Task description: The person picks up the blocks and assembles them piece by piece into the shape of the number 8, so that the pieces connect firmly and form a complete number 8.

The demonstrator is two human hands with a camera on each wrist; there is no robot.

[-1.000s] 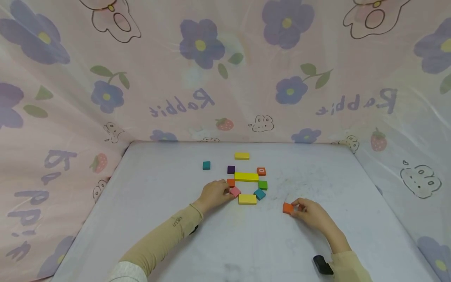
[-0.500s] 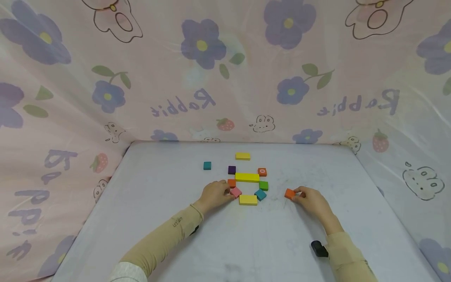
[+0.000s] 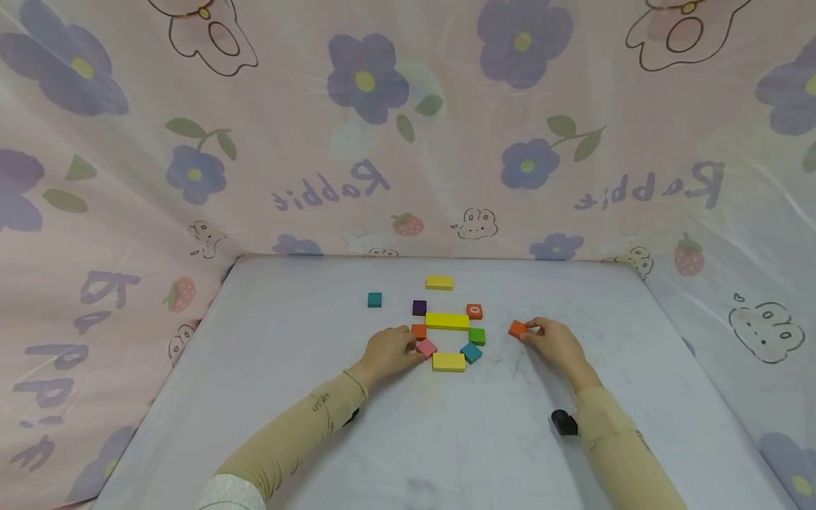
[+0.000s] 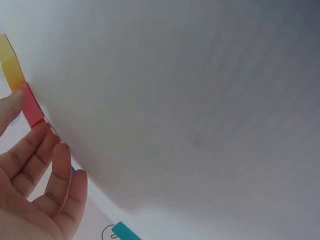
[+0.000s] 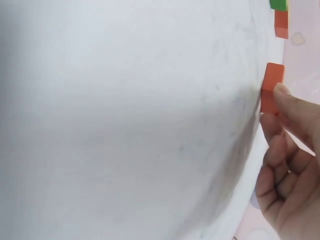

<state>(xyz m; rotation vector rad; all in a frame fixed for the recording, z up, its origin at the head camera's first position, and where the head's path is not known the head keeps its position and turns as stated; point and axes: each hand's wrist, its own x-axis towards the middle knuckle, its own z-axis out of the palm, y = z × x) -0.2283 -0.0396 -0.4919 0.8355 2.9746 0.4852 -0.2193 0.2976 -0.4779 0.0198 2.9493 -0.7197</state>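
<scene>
Left of the block outline, my left hand (image 3: 390, 349) has its thumb and index fingertip around a tilted pink block (image 3: 426, 349), just below a small orange-red block (image 3: 418, 331). The left wrist view shows the pink block (image 4: 31, 104) between those two digits, the other fingers loosely bent. On the right, my right hand (image 3: 556, 347) pinches an orange block (image 3: 517, 329) between thumb and index finger. Up close in the right wrist view, that orange block (image 5: 272, 80) sticks out past the fingertips. A green block (image 3: 477, 336) and a tilted teal block (image 3: 471, 353) form the outline's right side.
A long yellow block (image 3: 447, 321) tops the outline and a shorter yellow block (image 3: 449, 362) closes its bottom. Above stand a purple block (image 3: 418, 307), an orange block with a pale ring (image 3: 474, 311) and another yellow block (image 3: 439, 282). A teal block (image 3: 375, 299) lies farther left.
My right hand has moved away from me across the table with the orange block, ending beside the outline's upper right. My left hand stays at the pink block.
</scene>
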